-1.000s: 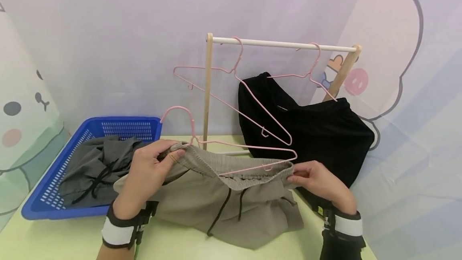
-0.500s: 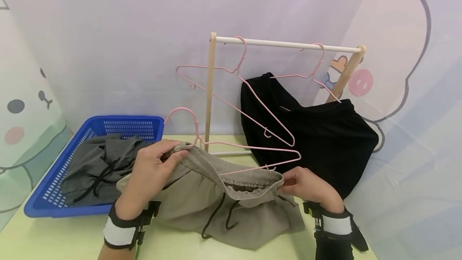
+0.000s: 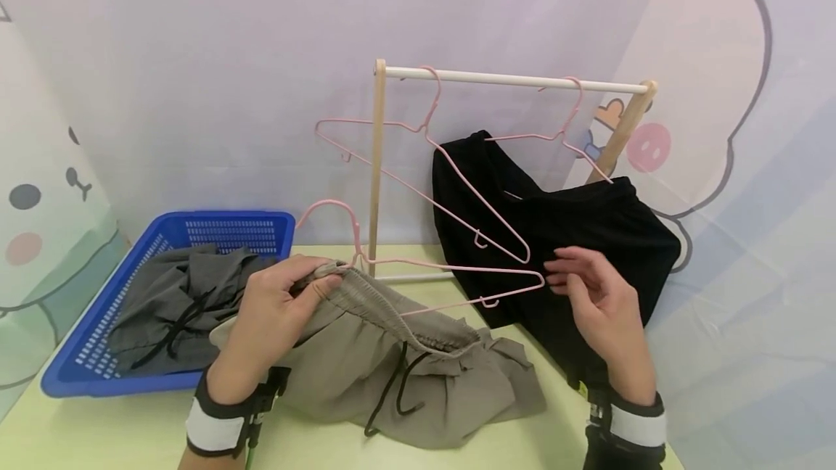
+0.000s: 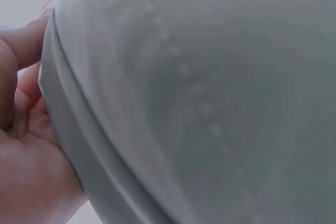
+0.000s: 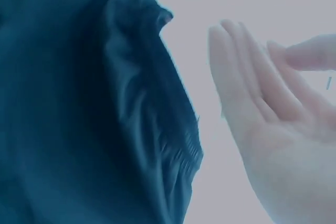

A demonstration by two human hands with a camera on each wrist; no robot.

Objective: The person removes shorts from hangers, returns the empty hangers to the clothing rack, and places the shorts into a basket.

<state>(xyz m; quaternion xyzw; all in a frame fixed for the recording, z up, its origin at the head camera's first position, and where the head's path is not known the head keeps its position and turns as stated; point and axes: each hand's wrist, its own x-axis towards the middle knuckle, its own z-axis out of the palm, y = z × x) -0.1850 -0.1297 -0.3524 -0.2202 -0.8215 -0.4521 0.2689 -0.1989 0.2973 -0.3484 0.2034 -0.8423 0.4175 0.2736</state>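
My left hand (image 3: 274, 303) pinches the left side of the waistband of a pair of grey-beige drawstring shorts (image 3: 366, 361). A pink hanger (image 3: 457, 265) reaches into the waistband there; its left end is hidden. The hanger's right arm sticks out above the sagging right side of the waistband. My right hand (image 3: 604, 303) holds nothing, its fingers close to the hanger's right tip; whether they touch cannot be told. In the left wrist view, the left hand (image 4: 37, 166) grips the cloth (image 4: 236, 77). In the right wrist view, the right hand (image 5: 278, 124) is apart from a gathered cloth edge (image 5: 173, 150).
A small rack (image 3: 496, 78) stands behind, bearing a bare pink hanger (image 3: 451, 158) and another with a black garment (image 3: 555, 231) on it. At left, a blue basket (image 3: 117, 383) contains dark grey clothing (image 3: 176, 303). All stands on a pale yellow table (image 3: 326, 441).
My right hand has let go of the right side of the waistband and moved up to the hanger's right tip. That side of the shorts has dropped. The left hand keeps its grip.
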